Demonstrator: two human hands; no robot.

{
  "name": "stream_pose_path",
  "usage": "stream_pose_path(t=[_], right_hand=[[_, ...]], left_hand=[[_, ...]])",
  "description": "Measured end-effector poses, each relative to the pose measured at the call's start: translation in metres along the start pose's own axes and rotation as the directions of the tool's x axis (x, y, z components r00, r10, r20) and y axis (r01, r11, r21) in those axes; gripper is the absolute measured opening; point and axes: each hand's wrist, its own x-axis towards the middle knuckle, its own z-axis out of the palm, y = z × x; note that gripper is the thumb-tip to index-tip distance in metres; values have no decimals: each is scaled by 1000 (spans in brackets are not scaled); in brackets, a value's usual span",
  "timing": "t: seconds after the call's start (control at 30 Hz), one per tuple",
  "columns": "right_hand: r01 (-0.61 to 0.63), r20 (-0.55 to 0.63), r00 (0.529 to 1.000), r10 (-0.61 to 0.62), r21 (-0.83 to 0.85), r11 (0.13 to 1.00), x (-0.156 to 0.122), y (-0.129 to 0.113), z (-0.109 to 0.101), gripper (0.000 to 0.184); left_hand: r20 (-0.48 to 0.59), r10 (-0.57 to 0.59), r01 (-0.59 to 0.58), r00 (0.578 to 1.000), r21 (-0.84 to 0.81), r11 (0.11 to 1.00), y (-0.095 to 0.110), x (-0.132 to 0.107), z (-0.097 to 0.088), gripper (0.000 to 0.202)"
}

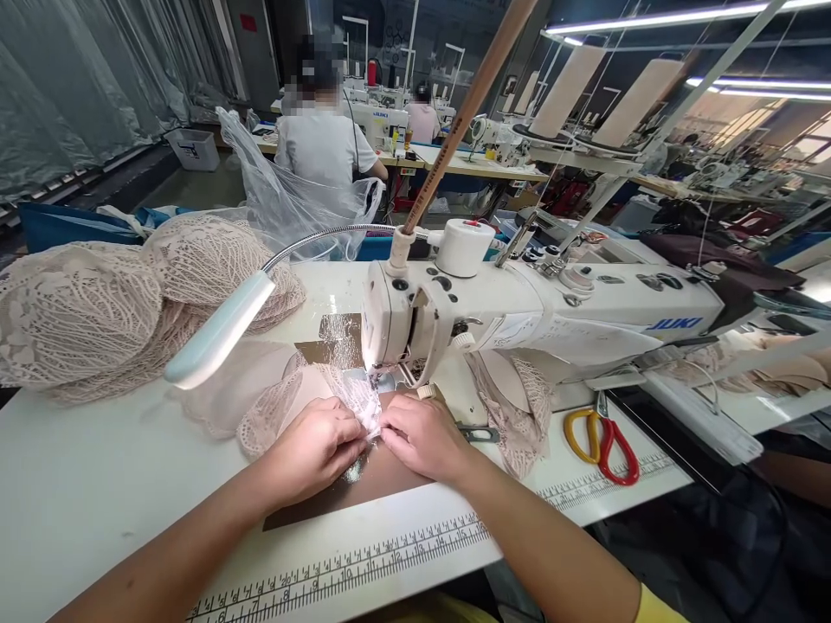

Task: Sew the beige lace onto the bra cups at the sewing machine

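Under the needle of a white sewing machine (454, 311) lies a beige lace bra cup (279, 407), its bright edge at the presser foot. My left hand (321, 446) pinches that lace edge just left of the needle. From the right, my right hand (421, 437) closes its fingertips on the same edge, so both hands nearly meet. Brown sheeting (383, 476) covers the machine bed beneath them. Another lace piece (512, 407) rests to the right of the needle. The fabric between the fingertips is partly hidden.
Stacked lace cups (78, 303) fill the left back. A lit lamp (221, 333) on a bendable neck reaches over the table. Red-and-yellow-handled scissors (610, 441) lie at right, near a printed ruler strip (351, 571). Beyond the table, a person (318, 151) sits with their back to me.
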Motion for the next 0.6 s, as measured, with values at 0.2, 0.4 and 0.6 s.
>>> stream_pose_path(t=[0.2,0.4,0.6], right_hand=[[25,1,1000,-25,20,999,0,1,-2,16],[-42,-17,999,43,60,997,-1,1,-2,16],[159,12,987,-159,35,987,-2,2,1,18]], left_hand=[[-5,-83,83,997,-37,996,-3,-2,-4,26],[62,78,-72,995,-96,993,-2,-3,-8,26],[96,116,-103,989,-134,986,-2,-3,-8,24]])
